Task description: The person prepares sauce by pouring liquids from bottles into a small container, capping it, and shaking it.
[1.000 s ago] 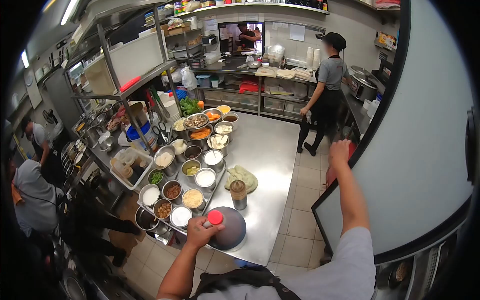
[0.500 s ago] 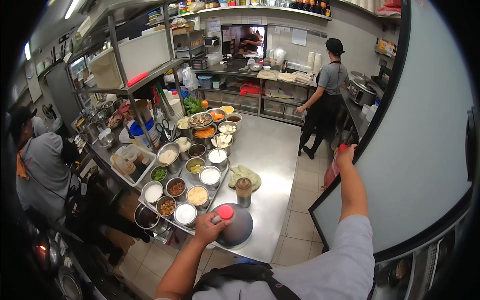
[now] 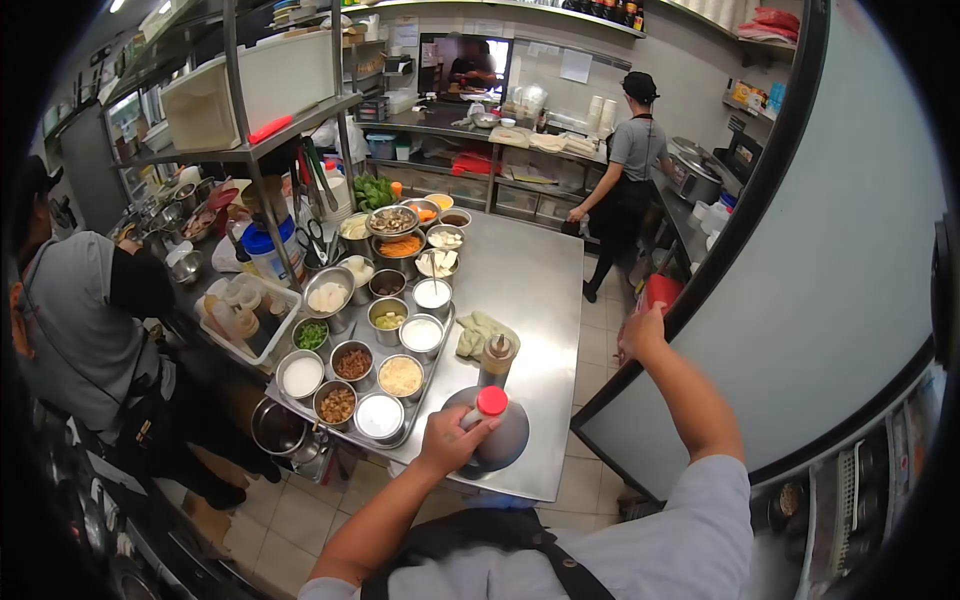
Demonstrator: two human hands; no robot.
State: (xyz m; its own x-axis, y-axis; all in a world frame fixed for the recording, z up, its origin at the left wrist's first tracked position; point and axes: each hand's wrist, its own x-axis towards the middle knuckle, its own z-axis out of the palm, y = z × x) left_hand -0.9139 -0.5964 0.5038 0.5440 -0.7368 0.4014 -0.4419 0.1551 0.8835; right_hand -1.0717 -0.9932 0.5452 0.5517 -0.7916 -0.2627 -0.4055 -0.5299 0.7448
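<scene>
My left hand (image 3: 458,437) is closed round the handle of a large jug (image 3: 498,436) with a red cap and dark contents, at the near end of the steel table. Just behind the jug stands a squeeze bottle (image 3: 495,360) with brown contents, beside a crumpled green cloth (image 3: 482,335). Out to the right, my right hand (image 3: 642,332) has its fingers curled at the black edge of a large pale door panel (image 3: 780,290). A red object (image 3: 661,291) shows right above that hand; whether the fingers grip it or the door edge is hidden.
A metal tray (image 3: 412,432) of several ingredient bowls covers the table's left side. Another worker (image 3: 85,320) stands at the left; a second worker (image 3: 635,160) is at the back right counter. A steel shelf rack (image 3: 250,150) rises beyond the tray.
My view has shifted. The jug sits farther right relative to the tray, still in my left hand. My right hand is lower and farther left, and the worker at the left has moved.
</scene>
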